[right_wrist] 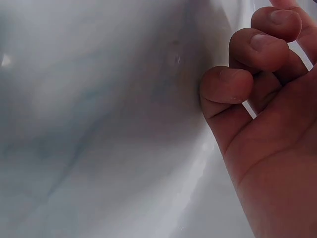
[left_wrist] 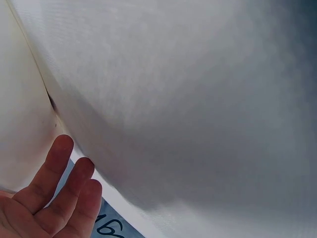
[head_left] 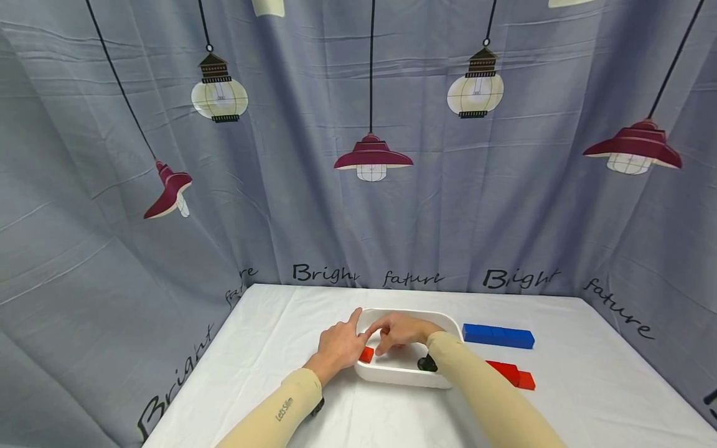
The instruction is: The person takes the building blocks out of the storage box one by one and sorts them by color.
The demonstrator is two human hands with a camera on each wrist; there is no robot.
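Observation:
A white tub (head_left: 403,376) with rounded corners stands on the table. My left hand (head_left: 339,344) is at its left rim, the index finger extended along the side. In the left wrist view, the other fingers (left_wrist: 79,198) are slightly bent beside a pale wall. My right hand (head_left: 400,328) reaches inside the tub, index finger pointing left and thumb apart from it. Three of its fingers (right_wrist: 260,52) curl in the right wrist view, with nothing visible in them. A red block (head_left: 366,354) lies at the tub's left end, just below the right fingertips.
To the tub's right lies a row of blue blocks (head_left: 498,336). Red blocks (head_left: 506,372) lie nearer, partly behind the right sleeve (head_left: 487,398). A black strap piece (head_left: 427,363) shows at the right wrist. Grey curtain (head_left: 313,205) surrounds the white table (head_left: 269,336).

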